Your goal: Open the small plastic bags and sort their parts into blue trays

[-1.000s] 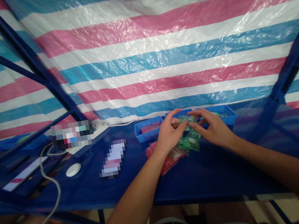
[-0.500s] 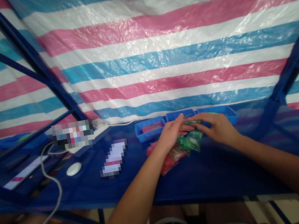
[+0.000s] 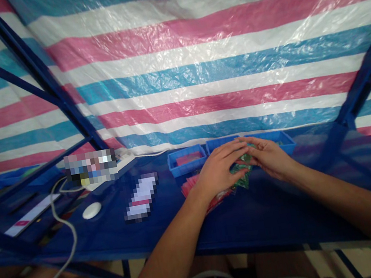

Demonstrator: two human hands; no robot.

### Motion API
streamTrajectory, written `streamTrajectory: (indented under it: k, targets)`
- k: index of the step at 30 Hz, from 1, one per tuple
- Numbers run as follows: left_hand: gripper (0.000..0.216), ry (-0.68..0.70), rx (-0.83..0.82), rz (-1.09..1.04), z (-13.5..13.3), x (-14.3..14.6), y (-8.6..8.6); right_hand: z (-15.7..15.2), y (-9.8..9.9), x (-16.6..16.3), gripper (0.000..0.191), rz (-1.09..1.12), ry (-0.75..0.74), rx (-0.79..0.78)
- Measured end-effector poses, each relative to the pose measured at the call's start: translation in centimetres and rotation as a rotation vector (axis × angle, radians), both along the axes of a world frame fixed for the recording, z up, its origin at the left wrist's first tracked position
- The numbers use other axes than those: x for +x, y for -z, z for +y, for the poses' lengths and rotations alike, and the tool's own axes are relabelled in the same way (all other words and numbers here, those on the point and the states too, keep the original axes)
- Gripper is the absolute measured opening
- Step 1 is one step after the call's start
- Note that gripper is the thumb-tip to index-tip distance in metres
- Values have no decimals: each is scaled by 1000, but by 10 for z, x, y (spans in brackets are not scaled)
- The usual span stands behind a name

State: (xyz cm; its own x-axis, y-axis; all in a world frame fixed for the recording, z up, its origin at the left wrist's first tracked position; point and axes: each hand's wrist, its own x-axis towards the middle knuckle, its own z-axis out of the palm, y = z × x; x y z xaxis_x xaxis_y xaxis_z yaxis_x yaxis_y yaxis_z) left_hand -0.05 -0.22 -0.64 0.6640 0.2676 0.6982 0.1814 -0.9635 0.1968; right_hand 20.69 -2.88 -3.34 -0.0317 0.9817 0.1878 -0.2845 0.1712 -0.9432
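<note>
My left hand [image 3: 219,167] reaches over a pile of red packets [image 3: 189,185], palm down. Its fingers are stretched towards the fingertips of my right hand, with the thumb held apart below. My right hand [image 3: 270,156] is bent, its thumb and fingers closed on a small clear-and-green plastic packet [image 3: 246,158], partly hidden by the fingers. Beneath both hands, more green packets [image 3: 241,181] lie beside the red ones on the blue table [image 3: 277,213]. What the packets contain is too small to make out.
Behind the hands stand a blue bin [image 3: 188,168] with red packets, a middle bin [image 3: 220,142] and a right bin [image 3: 285,143]. To the left lie a blurred-out phone [image 3: 141,197], a white oval object [image 3: 92,210] and a white cable [image 3: 74,230]. Another person's leg shows at lower left.
My left hand has moved right and turned palm down, now covering more of the packets. My right hand has stayed close to its place, its fingers now meeting the left fingertips.
</note>
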Motion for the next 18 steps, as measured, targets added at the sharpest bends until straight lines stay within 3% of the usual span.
streamTrajectory:
  k: [7,10,14,18]
  targets:
    - [43,-58,-12,-20,4,-6,3,-7,-7,-15,20,181,-179,-90]
    - [32,-128,-126,-106,2,-7,0,-8,-11,-13,32,115,-166,-65]
    - [25,-196,-323,-190,0,-3,-4,-10,-16,-5,42,-160,2,130]
    - [40,-146,-541,-223,-3,2,-4,-10,-17,-3,54,-301,25,193]
